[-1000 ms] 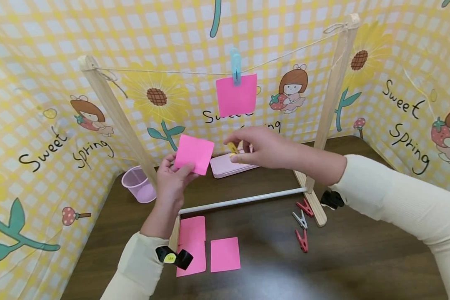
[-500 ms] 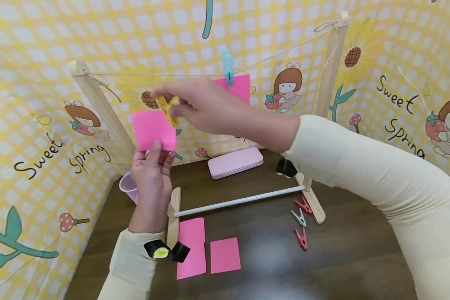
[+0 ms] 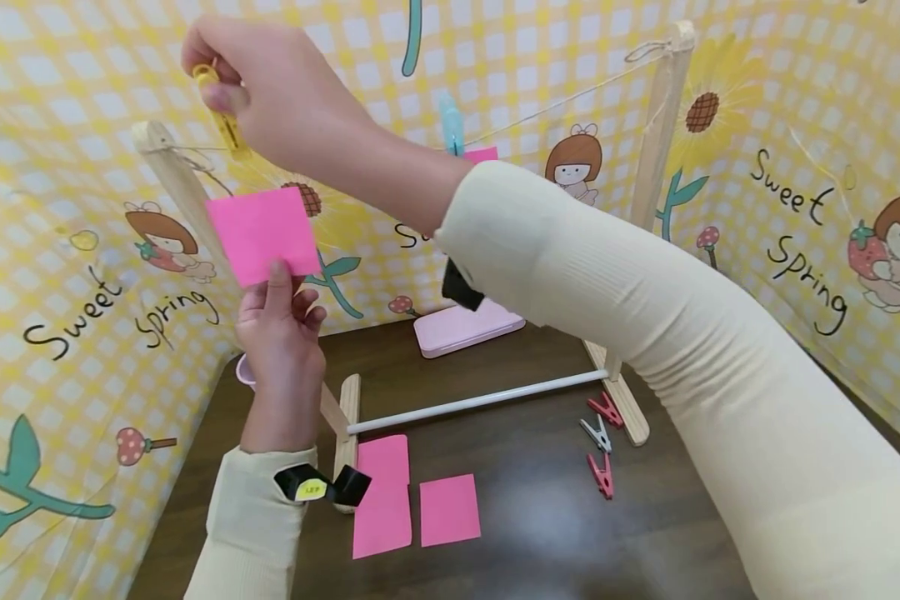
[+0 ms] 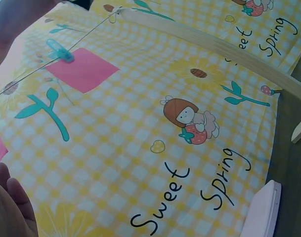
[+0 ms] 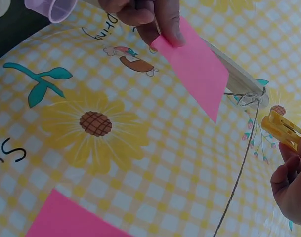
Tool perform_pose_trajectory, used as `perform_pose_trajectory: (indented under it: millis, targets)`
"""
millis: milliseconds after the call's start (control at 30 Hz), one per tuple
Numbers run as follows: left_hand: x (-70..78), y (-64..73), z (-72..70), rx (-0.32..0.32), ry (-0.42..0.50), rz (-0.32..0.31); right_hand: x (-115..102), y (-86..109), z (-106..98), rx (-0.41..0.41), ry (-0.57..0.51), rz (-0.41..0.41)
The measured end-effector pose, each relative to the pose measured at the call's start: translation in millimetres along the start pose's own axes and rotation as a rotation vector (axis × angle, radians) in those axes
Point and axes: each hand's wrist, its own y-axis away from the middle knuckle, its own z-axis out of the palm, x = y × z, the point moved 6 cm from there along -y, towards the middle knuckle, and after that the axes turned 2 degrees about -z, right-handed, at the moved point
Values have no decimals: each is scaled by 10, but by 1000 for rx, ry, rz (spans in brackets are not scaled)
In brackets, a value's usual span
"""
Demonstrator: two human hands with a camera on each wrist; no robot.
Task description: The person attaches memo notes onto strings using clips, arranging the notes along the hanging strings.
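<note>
My left hand (image 3: 281,358) pinches a pink sticky note (image 3: 264,233) by its lower edge, just under the string near the left post. Above it, my right hand (image 3: 270,92) holds a yellow clothespin (image 3: 225,121) between thumb and fingers. In the right wrist view the yellow clothespin (image 5: 283,129) is apart from the string (image 5: 239,173) and from the pink note (image 5: 197,69). A blue clothespin (image 4: 60,51) fixes another pink note (image 4: 85,70) to the string; in the head view my right forearm covers most of that note.
A wooden frame with a right post (image 3: 658,125) and a white crossbar (image 3: 480,402) stands on the dark table. More pink notes (image 3: 450,510) lie in front, with red and grey clothespins (image 3: 602,477) at right. Behind are a pink case (image 3: 465,331) and a purple cup (image 5: 54,10).
Both hands have moved left and up toward the left post. The note has risen to just below the string, and the right hand with the yellow clothespin has risen above it.
</note>
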Motion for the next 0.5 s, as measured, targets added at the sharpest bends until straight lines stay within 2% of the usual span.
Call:
perform_pose_trajectory:
  millis: [167,333,500]
  targets:
    - [19,-11,51,-7,3,11,-13,-120,-15,40,34,33]
    - [29,-25,97,-30,-10,36,-8,-163,26,31,12,56]
    - [44,-56,123,-42,8,24,-3,-172,67,15,11,63]
